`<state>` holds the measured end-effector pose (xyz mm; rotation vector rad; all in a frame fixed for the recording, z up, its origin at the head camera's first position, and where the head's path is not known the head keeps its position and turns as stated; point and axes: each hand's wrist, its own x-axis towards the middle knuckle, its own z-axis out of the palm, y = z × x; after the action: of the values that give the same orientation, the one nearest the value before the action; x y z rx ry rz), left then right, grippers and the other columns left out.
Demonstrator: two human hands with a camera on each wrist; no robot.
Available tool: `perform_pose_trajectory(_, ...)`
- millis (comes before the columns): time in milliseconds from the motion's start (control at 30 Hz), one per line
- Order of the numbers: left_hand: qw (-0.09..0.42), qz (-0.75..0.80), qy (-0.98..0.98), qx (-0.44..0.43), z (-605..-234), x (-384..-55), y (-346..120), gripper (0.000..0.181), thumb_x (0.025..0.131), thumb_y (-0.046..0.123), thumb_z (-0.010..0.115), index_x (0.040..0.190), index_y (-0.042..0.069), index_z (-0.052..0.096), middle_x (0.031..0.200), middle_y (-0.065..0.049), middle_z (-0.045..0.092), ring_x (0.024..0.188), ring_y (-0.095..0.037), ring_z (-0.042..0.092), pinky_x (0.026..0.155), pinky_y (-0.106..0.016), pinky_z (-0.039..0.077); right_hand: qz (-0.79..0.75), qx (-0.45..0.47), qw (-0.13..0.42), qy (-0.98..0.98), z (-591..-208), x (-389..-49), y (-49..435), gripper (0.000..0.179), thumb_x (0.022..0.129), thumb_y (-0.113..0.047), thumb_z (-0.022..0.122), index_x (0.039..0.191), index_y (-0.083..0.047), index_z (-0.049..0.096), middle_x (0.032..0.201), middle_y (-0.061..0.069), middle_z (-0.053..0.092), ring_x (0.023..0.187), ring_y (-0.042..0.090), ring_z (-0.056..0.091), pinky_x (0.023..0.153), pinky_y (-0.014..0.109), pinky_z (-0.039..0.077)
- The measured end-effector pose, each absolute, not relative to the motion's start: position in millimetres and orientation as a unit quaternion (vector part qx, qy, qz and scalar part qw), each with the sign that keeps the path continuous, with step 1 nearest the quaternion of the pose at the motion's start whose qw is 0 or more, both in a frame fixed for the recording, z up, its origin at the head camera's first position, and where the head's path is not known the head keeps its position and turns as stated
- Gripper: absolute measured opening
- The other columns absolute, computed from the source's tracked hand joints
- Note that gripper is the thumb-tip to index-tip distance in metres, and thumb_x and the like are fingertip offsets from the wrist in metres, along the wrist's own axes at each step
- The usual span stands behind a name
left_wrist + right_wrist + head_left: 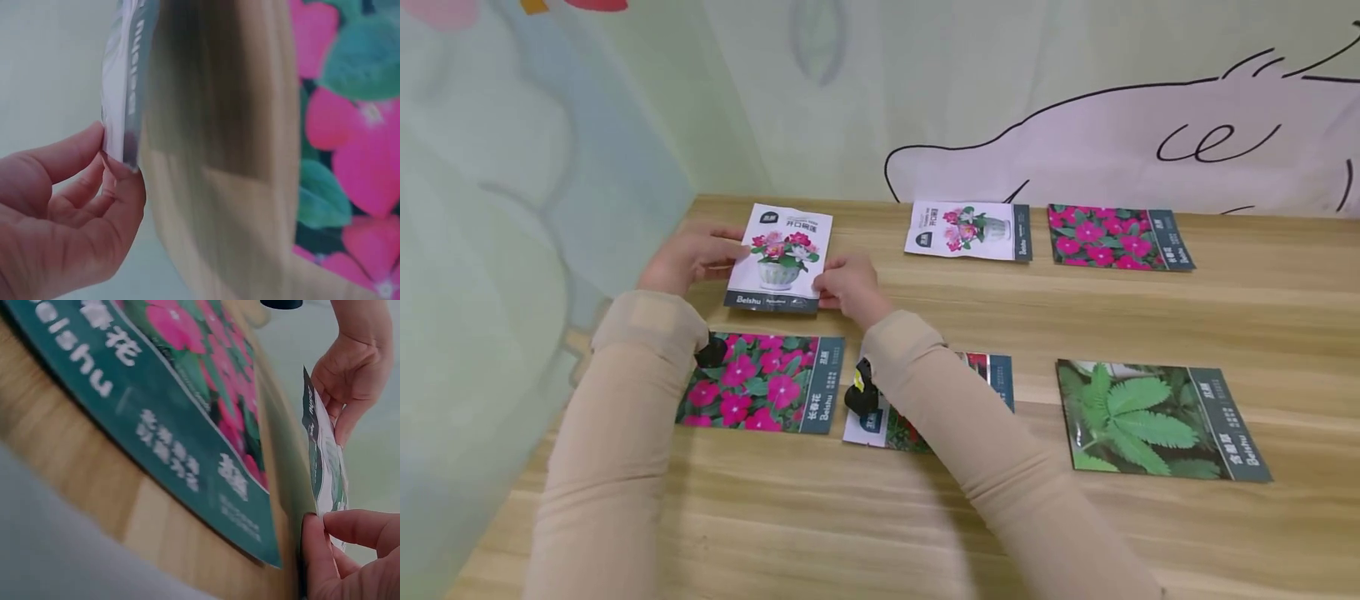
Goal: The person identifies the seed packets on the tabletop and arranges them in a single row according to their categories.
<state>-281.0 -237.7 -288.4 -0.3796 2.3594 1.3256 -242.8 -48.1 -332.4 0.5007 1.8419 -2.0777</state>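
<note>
A white seed packet (778, 258) printed with a potted bouquet is held upright-facing at the back left of the table, between both hands. On its left edge, my left hand (695, 254) pinches it between thumb and fingers, as the left wrist view shows with the packet edge (119, 106). My right hand (852, 286) pinches the lower right edge, thumb on the front; in the right wrist view the packet (325, 462) appears edge-on between the two hands. Just in front of it lies a pink-flower packet (760, 383), partly under the left wrist camera.
A red-flower packet (992, 371) lies partly hidden beneath the right forearm. To the right is a green-leaf packet (1150, 421). Along the back edge lie another white bouquet packet (966, 232) and another pink-flower packet (1116, 237). Printed walls border the wooden table (775, 517) behind and left.
</note>
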Motion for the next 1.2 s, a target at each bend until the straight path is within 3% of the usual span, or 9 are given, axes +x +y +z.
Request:
perform_pose_trajectory(200, 0.208, 0.462, 0.854, -0.121, -297, -279, -246, 0.054, 0.094, 0.016, 0.056, 0.141, 0.000, 0.034, 0.123, -0.015, 0.044, 0.082, -0.010, 0.052, 0.068, -0.018, 0.049, -0.681, 0.169, 0.147, 0.697, -334, -239, -56, 0.019, 0.075, 0.016, 0.065, 0.089, 0.005, 0.059, 0.062, 0.008, 0.054, 0.044, 0.014, 0.050, 0.044, 0.023, 0.050)
perform_pose_trajectory(533, 0.211, 0.446, 0.861, -0.125, -308, -274, -251, 0.052, 0.095, 0.018, 0.054, 0.140, 0.000, 0.033, 0.129, -0.018, 0.041, 0.100, -0.022, 0.047, 0.089, -0.031, 0.044, -0.622, 0.133, 0.157, 0.755, -336, -240, -58, 0.019, 0.075, 0.009, 0.070, 0.093, 0.005, 0.064, 0.071, 0.010, 0.060, 0.044, 0.012, 0.053, 0.043, 0.020, 0.050)
perform_pose_trajectory(800, 0.217, 0.443, 0.860, -0.131, -308, -277, -247, 0.047, 0.094, 0.010, 0.053, 0.135, -0.005, 0.035, 0.118, -0.017, 0.043, 0.080, -0.013, 0.051, 0.067, -0.019, 0.049, -0.583, 0.105, 0.151, 0.792, -333, -240, -56, 0.019, 0.074, 0.005, 0.073, 0.091, 0.004, 0.064, 0.074, 0.013, 0.066, 0.041, 0.010, 0.052, 0.041, 0.019, 0.047)
perform_pose_trajectory(1033, 0.200, 0.426, 0.873, -0.127, -307, -273, -245, 0.044, 0.095, 0.008, 0.052, 0.134, -0.006, 0.036, 0.119, -0.018, 0.044, 0.079, -0.012, 0.051, 0.065, -0.018, 0.048, -0.599, 0.101, 0.154, 0.779, -332, -240, -54, 0.028, 0.073, 0.011, 0.071, 0.100, 0.006, 0.064, 0.088, 0.018, 0.067, 0.044, 0.012, 0.054, 0.043, 0.020, 0.050)
perform_pose_trajectory(1200, 0.186, 0.413, 0.885, -0.108, -305, -268, -248, 0.043, 0.093, 0.008, 0.054, 0.129, -0.008, 0.037, 0.108, -0.014, 0.049, 0.072, -0.008, 0.051, 0.065, -0.021, 0.047, -0.624, 0.099, 0.161, 0.758, -334, -238, -52, 0.028, 0.074, 0.012, 0.069, 0.100, 0.007, 0.063, 0.082, 0.019, 0.066, 0.046, 0.013, 0.054, 0.045, 0.022, 0.051)
